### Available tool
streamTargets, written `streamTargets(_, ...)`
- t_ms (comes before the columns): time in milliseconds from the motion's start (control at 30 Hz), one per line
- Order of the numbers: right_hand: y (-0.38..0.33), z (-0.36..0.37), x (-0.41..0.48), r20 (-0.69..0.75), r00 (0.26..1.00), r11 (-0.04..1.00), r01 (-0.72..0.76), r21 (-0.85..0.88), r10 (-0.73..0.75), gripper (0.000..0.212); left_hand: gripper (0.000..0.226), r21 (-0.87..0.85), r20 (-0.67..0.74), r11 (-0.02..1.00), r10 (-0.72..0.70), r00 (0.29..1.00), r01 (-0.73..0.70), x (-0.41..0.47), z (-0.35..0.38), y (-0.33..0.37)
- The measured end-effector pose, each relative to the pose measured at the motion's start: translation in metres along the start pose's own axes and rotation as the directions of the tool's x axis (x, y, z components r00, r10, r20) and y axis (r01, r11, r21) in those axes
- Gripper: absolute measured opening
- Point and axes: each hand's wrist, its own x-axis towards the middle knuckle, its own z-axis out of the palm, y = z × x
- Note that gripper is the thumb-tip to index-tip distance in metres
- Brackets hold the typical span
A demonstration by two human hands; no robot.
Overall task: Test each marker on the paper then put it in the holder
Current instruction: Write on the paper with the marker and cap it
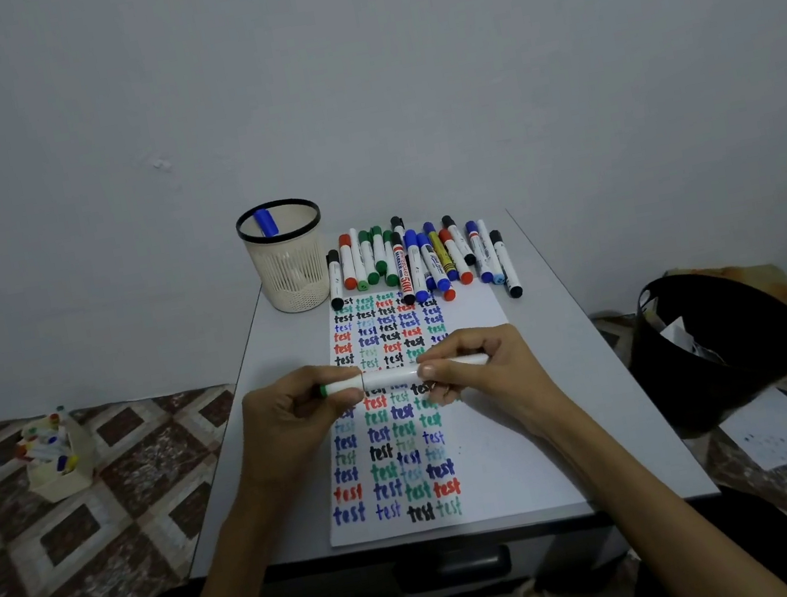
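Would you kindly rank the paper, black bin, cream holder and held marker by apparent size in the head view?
Largest to smallest:
1. paper
2. black bin
3. cream holder
4. held marker
The bin seems farther away, so its true rank is unsure.

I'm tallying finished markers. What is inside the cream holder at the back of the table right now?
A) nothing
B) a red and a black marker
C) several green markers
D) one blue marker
D: only one blue marker shows inside the holder; the green-capped marker is held by the left hand and right hand over the paper.
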Motion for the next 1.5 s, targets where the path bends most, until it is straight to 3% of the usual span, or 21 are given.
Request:
streamTargets(167, 0.012, 0.009, 0.005, 0.029, 0.998, 0.912, 0.059, -0.405, -0.052, 0.033, 0.028, 0.103, 0.058, 0.993, 0.046, 0.997, -0.051, 0.001, 0.002, 0.004)
streamTargets(233, 0.006, 0.012, 0.011, 0.085, 0.992, 0.774, 0.13, -0.619, -0.098, 0.03, 0.034, 0.056, 0.039, 0.998, -0.021, 0.999, 0.019, 0.002, 0.003, 0.005)
streamTargets(300, -0.006, 0.014, 0.021, 0.173, 0.98, 0.559, 0.196, -0.805, -0.095, 0.027, 0.043, 0.085, 0.021, 0.994, -0.069, 0.997, 0.067, 0.002, 0.004, 0.004)
streamTargets(400, -0.017, 0.009, 0.045, 0.119, 0.985, 0.426, 0.161, -0.89, -0.123, 0.024, 0.05, 0.445, 0.002, 0.89, -0.115, 0.993, 0.102, 0.004, 0.005, -0.012)
streamTargets(467, -0.023, 0.006, 0.064, 0.015, 0.984, 0.452, 0.095, -0.887, -0.178, 0.025, 0.055, 0.609, 0.02, 0.781, -0.189, 0.982, 0.138, 0.005, 0.005, -0.019)
streamTargets(533, -0.031, 0.006, 0.085, -0.069, 0.976, 0.558, 0.06, -0.828, -0.209, 0.024, 0.063, 0.705, 0.079, 0.704, -0.204, 0.976, 0.09, 0.004, 0.006, -0.023)
streamTargets(667, -0.059, 0.019, 0.128, -0.188, 0.908, 0.705, 0.147, -0.693, -0.374, 0.025, 0.075, 0.722, 0.107, 0.69, -0.181, 0.978, 0.049, 0.005, 0.006, -0.028)
streamTargets(767, -0.079, 0.037, 0.163, -0.233, 0.845, 0.753, 0.261, -0.604, -0.481, 0.049, 0.076, 0.719, 0.098, 0.693, -0.18, 0.979, 0.055, 0.005, 0.007, -0.028)
streamTargets(867, -0.091, 0.056, 0.188, -0.219, 0.784, 0.719, 0.368, -0.59, -0.581, 0.077, 0.077, 0.711, 0.086, 0.701, -0.174, 0.981, 0.062, 0.004, 0.007, -0.026)
streamTargets(1000, -0.083, 0.08, 0.206, -0.129, 0.745, 0.595, 0.403, -0.696, -0.655, 0.078, 0.075, 0.698, 0.067, 0.713, -0.152, 0.986, 0.063, 0.004, 0.007, -0.027)
streamTargets(1067, -0.069, 0.087, 0.214, -0.078, 0.768, 0.547, 0.376, -0.747, -0.635, 0.079, 0.075, 0.697, 0.073, 0.714, -0.152, 0.986, 0.059, 0.004, 0.007, -0.027)
streamTargets(1200, -0.043, 0.09, 0.221, -0.011, 0.86, 0.329, 0.184, -0.926, -0.51, 0.069, 0.076, 0.704, 0.078, 0.708, -0.155, 0.985, 0.055, 0.006, 0.008, -0.028)
streamTargets(1333, -0.033, 0.09, 0.223, -0.011, 0.883, 0.342, 0.171, -0.924, -0.47, 0.043, 0.073, 0.71, 0.075, 0.702, -0.142, 0.987, 0.047, 0.005, 0.007, -0.028)
streamTargets(1500, -0.039, 0.084, 0.22, -0.004, 0.887, 0.394, 0.201, -0.897, -0.462, 0.038, 0.073, 0.716, 0.075, 0.696, -0.149, 0.986, 0.051, 0.005, 0.008, -0.029)
